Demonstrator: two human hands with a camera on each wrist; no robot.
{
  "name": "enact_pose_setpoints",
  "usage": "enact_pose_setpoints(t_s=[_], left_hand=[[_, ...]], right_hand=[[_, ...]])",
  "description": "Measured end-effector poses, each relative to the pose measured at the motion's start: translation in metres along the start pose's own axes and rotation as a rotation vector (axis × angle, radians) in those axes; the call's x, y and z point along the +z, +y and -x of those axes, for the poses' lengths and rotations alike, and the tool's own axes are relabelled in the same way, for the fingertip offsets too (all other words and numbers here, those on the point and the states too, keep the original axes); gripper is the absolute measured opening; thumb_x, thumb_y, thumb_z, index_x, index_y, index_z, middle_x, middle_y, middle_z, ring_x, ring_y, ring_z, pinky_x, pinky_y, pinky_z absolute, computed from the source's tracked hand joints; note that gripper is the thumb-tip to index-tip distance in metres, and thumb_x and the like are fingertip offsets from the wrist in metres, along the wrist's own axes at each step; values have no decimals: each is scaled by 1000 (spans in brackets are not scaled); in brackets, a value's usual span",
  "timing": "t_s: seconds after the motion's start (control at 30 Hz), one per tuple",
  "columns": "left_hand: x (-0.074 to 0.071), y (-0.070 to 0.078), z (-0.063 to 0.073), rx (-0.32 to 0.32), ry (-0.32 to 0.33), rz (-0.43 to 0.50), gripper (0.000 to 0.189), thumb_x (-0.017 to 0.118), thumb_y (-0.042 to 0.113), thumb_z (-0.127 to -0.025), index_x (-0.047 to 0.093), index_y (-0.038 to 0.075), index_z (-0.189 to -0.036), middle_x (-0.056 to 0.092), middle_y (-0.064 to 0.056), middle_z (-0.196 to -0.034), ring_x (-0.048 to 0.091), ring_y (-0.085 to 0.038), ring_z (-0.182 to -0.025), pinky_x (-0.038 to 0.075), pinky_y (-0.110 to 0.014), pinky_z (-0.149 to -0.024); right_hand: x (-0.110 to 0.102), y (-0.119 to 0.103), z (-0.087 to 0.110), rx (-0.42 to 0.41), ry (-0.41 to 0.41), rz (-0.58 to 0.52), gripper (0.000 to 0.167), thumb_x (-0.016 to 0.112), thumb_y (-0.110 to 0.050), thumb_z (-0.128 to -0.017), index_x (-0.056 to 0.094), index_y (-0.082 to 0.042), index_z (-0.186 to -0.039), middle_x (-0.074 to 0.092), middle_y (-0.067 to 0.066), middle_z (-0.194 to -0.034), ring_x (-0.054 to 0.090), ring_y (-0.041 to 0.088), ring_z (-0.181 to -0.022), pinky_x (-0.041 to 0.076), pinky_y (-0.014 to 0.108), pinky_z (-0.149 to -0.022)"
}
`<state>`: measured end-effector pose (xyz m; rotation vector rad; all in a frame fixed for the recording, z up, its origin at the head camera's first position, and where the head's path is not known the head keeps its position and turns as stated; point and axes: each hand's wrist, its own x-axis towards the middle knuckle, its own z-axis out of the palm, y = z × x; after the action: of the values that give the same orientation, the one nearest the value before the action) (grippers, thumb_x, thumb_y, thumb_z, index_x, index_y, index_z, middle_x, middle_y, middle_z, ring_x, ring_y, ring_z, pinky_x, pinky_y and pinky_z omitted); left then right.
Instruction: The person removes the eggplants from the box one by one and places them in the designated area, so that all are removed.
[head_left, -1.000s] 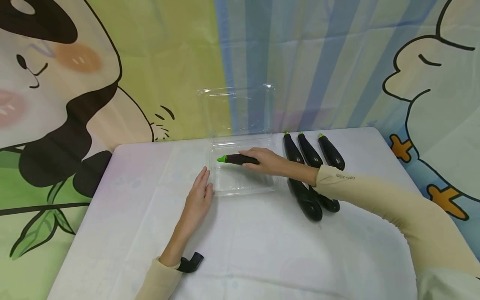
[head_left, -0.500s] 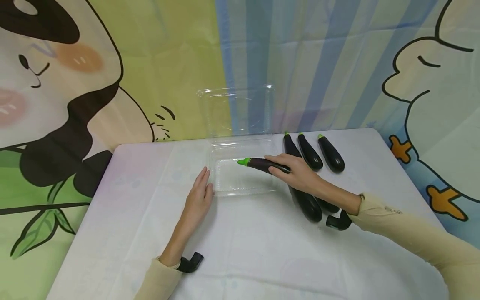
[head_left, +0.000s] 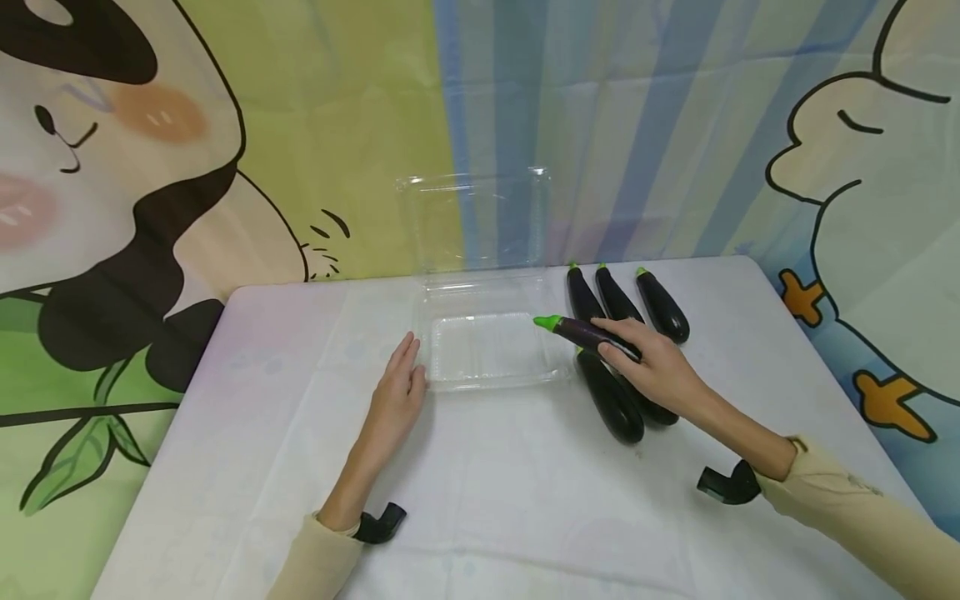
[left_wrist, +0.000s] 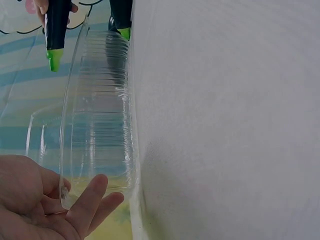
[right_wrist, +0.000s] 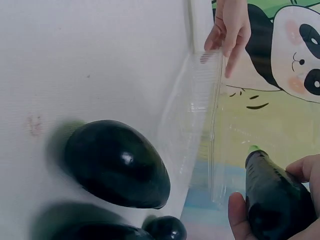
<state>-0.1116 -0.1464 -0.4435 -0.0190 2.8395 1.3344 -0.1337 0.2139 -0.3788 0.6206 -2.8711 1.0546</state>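
My right hand (head_left: 648, 362) grips a dark eggplant (head_left: 588, 335) around its thick end. Its green stem points left, near the right rim of a clear plastic clamshell box (head_left: 487, 385). In the right wrist view, the held eggplant (right_wrist: 275, 200) sits between thumb and fingers. My left hand (head_left: 393, 398) rests against the box's left side, fingers fairly straight. The left wrist view shows those fingers (left_wrist: 89, 202) at the box's end wall. The box's lid (head_left: 476, 221) stands raised at the back, and nothing lies inside the box.
Three more eggplants (head_left: 662, 305) lie along the back right of the white-covered table (head_left: 480, 500). Nearer eggplants (head_left: 611, 400) lie below them, partly behind the right hand. A cartoon-printed curtain (head_left: 337, 125) hangs behind the table. Black wrist cameras (head_left: 381, 525) sit on both wrists.
My right hand has carried the eggplant to the right, from over the box to above the other eggplants near the box's right edge. The left hand has stayed in place.
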Motion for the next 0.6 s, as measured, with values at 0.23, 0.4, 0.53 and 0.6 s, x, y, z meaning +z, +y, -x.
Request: enact_pose_setpoints(t_s=[0.23, 0.4, 0.53, 0.6], left_hand=[[0, 1, -2, 1, -3, 1, 53, 39, 23, -104, 27, 6, -153, 16, 0, -164, 32, -27, -145, 38, -48, -113], [1, 0, -1, 7, 4, -6, 53, 39, 23, -104, 28, 6, -152, 18, 0, -163, 35, -26, -144, 39, -48, -113], [1, 0, 0, 3, 12, -14, 53, 40, 23, -104, 29, 6, -152, 19, 0, -163, 37, -25, -142, 40, -48, -112], [0, 0, 1, -1, 13, -11, 53, 40, 23, -104, 28, 7, -153, 18, 1, -163, 37, -25, -142, 40, -48, -112]], right_hand=[[-2, 4, 17, 71, -11, -62, 42, 54, -23, -99, 53, -10, -139, 58, 21, -127, 67, 19, -69, 53, 21, -58], [-1, 6, 24, 91, -3, -87, 40, 54, -21, -99, 54, -10, -138, 59, 20, -127, 63, 24, -78, 53, 22, -57], [-1, 7, 28, 127, -24, -107, 41, 52, -19, -100, 53, -8, -139, 57, 20, -127, 62, 25, -81, 53, 21, -58], [0, 7, 29, 135, -28, -106, 42, 51, -18, -100, 51, -6, -140, 57, 20, -127, 61, 23, -82, 53, 20, -59]])
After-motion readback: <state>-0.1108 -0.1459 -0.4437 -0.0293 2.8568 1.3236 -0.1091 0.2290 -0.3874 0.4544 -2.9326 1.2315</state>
